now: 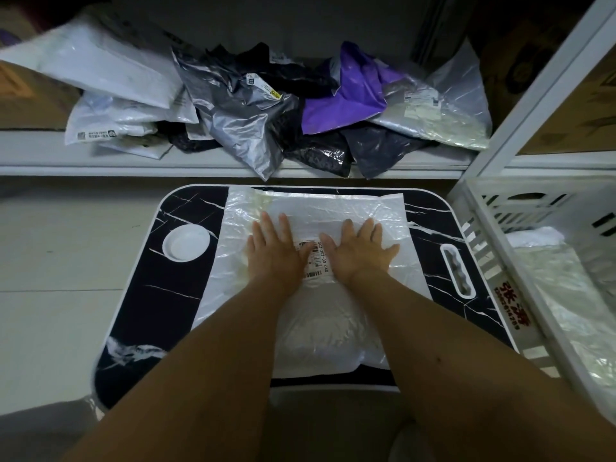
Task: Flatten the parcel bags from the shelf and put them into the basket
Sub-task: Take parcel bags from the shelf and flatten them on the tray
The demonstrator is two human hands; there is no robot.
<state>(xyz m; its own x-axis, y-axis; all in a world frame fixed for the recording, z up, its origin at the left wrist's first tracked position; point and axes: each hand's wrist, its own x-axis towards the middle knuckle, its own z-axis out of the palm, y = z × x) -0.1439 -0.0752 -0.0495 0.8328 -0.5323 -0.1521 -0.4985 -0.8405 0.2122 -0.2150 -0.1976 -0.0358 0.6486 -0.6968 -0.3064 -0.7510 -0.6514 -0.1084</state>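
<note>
— Two hands are laid flat on one white parcel bag (313, 208), which is spread across the black marble-patterned table (186, 208). How are they placed?

— Side by side, palms down, fingers straight and slightly spread. The left hand (275, 251) is pressed just left of the printed shipping label (316, 261); the right hand (361, 251) is pressed just right of it. Nothing is gripped by either hand — the plastic is only held down.

— And the bag itself?

— It is seen lying lengthwise away from the person, wrinkled, with a bulge near the close edge between the forearms. A round white recess (186, 242) is set into the table to the left of it, and a slotted handle cut-out (457, 271) to the right.

— Where are the other bags?

— A crumpled heap is piled on the white shelf (50, 155) beyond the table: a silver bag (240, 128), a purple bag (350, 95) and a dark bag (376, 148) among them. The white basket (500, 261) is stood at the right, just beside the table, with pale plastic already lying inside.
</note>
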